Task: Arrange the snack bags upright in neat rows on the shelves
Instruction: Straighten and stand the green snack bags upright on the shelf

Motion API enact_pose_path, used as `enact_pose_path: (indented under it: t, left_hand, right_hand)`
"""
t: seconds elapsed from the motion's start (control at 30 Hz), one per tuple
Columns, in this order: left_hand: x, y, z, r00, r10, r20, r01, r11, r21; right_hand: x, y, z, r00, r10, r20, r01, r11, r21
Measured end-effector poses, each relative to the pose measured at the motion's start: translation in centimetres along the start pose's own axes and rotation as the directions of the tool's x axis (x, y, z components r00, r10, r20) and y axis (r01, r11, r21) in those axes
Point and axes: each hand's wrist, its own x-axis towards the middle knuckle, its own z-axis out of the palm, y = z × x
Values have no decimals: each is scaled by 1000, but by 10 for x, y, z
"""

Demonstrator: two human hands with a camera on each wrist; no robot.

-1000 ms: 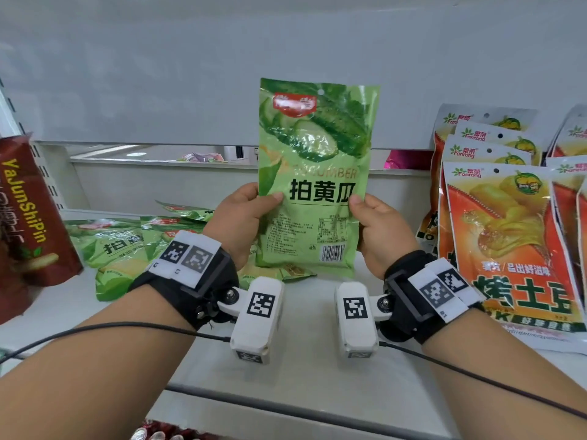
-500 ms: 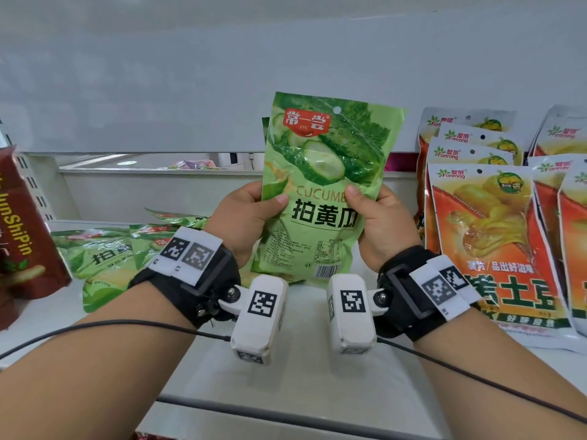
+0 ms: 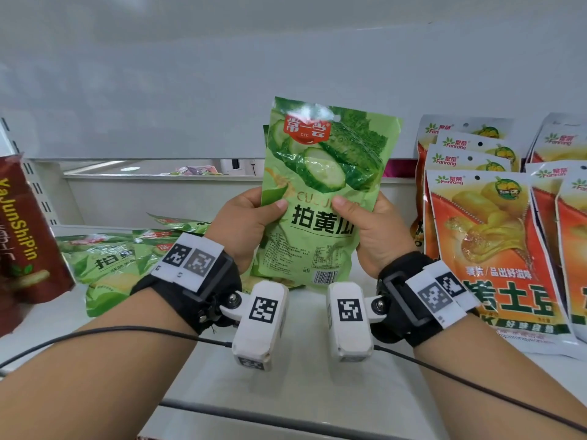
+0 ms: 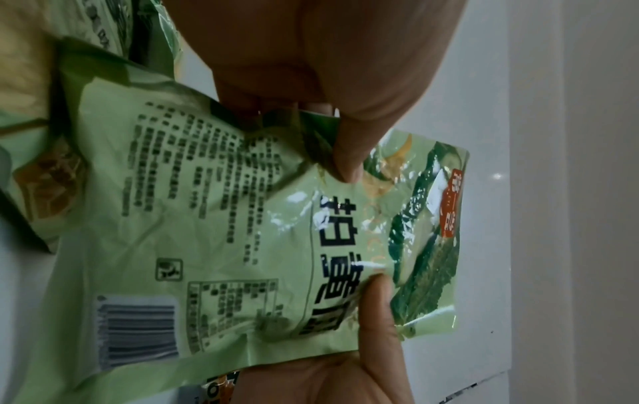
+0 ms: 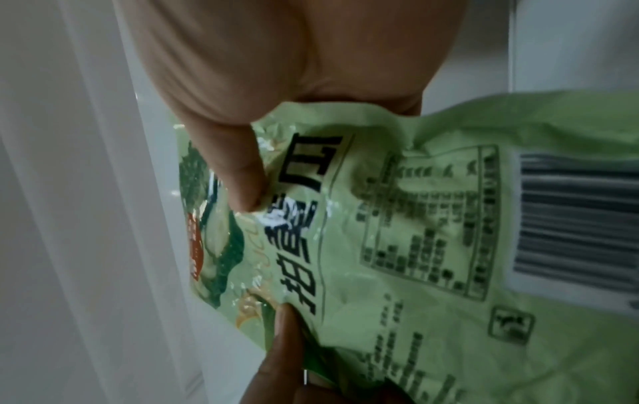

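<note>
I hold a green cucumber snack bag (image 3: 320,198) upright over the middle of the white shelf (image 3: 301,392), print facing me. My left hand (image 3: 254,217) grips its left edge and my right hand (image 3: 365,220) grips its right edge, both thumbs pressed on the front. The edge of another green bag (image 3: 265,134) shows just behind it. In the left wrist view my left thumb (image 4: 345,164) pinches the bag (image 4: 207,246). In the right wrist view my right thumb (image 5: 238,177) pinches the bag (image 5: 415,246). Its bottom edge is near the shelf; contact is hidden.
Several green bags (image 3: 117,258) lie flat in a loose pile at the left. Orange snack bags (image 3: 486,236) stand in rows at the right, close to the held bag. A dark red bag (image 3: 25,230) stands at the far left. A white back panel rises behind.
The held bag has shifted right towards the orange bags and tilted slightly. Both thumbs have slid inward across its front.
</note>
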Motion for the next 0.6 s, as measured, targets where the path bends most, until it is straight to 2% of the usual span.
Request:
enact_pose_path:
  t: [0.1, 0.13, 0.23, 0.3, 0.37, 0.43, 0.5, 0.57, 0.6]
  left_hand:
    - [-3, 2, -3, 1000, -8, -8, 7, 1000, -20]
    - [-4, 3, -5, 1000, 6, -25, -6, 1000, 8]
    - [-4, 5, -13, 988, 87, -125, -53, 966, 255]
    - [-7, 9, -16, 980, 116, -163, -63, 953, 295]
    - [-12, 12, -16, 993, 84, -84, -59, 961, 269]
    - [-20, 14, -15, 998, 29, 64, -47, 953, 299]
    - [-25, 13, -17, 985, 3, 172, -56, 951, 303]
    - [-27, 14, -24, 983, 53, 178, -95, 967, 237]
    - [-26, 14, -30, 990, 77, 116, -100, 972, 213]
  right_hand:
    - [0, 0, -1, 999, 12, 34, -6, 984, -179]
    - [0, 0, -1, 1000, 3, 11, 0, 974, -226]
    - [3, 1, 2, 991, -45, -129, 9, 964, -267]
    - [5, 1, 9, 974, -85, -208, 24, 959, -281]
    - [5, -1, 22, 965, -151, -215, 72, 938, -339]
    - [4, -1, 40, 984, -126, -127, 72, 929, -362]
    - [0, 0, 61, 998, 25, 56, -8, 957, -289]
    - [-2, 2, 76, 974, 122, 191, -59, 950, -306]
    - [-2, 3, 82, 967, 142, 214, -67, 944, -323]
